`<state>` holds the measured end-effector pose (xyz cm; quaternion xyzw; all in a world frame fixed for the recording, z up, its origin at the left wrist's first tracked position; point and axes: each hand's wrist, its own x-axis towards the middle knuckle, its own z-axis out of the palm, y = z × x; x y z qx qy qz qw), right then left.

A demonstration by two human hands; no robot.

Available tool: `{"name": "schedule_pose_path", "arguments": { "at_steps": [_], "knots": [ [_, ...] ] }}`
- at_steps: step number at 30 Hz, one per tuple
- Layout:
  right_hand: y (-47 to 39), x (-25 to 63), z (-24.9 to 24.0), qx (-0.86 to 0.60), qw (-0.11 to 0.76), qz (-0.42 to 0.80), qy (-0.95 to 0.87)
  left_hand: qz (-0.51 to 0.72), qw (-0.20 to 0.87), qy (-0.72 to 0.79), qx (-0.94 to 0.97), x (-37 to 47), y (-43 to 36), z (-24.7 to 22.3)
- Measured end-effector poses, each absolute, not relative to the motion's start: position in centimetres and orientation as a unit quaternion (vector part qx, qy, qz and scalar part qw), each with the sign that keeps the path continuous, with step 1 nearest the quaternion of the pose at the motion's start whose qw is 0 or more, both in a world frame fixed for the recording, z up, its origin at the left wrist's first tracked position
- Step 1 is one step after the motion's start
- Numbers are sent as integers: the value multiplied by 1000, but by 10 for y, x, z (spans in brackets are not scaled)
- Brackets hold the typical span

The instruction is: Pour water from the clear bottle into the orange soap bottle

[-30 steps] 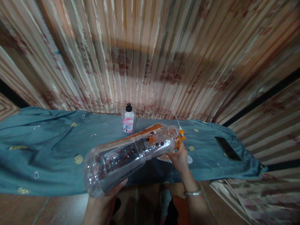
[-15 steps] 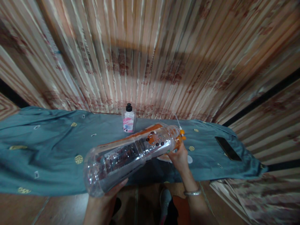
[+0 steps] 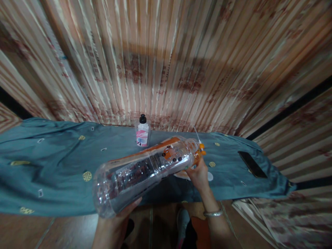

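A large clear plastic bottle (image 3: 145,173) with an orange and white label lies tilted across the middle of the view, its neck up to the right. My left hand (image 3: 127,209) supports its wide base from below, with most fingers hidden behind it. My right hand (image 3: 198,171) is closed round the neck beside the orange cap (image 3: 202,149). A thin pale tube or strip (image 3: 196,134) sticks up from the cap. Beneath my right hand, a white item (image 3: 210,176) is partly hidden on the cloth.
A small white bottle (image 3: 142,134) with a black cap and pink label stands near the curtain (image 3: 155,69). A dark phone (image 3: 252,164) lies on the right of the blue-green patterned cloth (image 3: 59,155). My shoe (image 3: 183,219) shows on the tiled floor below.
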<state>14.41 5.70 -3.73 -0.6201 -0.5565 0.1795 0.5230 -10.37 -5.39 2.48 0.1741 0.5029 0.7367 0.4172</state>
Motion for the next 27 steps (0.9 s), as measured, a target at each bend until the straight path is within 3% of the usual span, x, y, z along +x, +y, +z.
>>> {"name": "schedule_pose_path", "arguments": {
  "at_steps": [27],
  "knots": [
    [57, 145, -38, -614, 529, 195, -553, 725, 443, 492, 191, -101, -57, 37]
  ]
}}
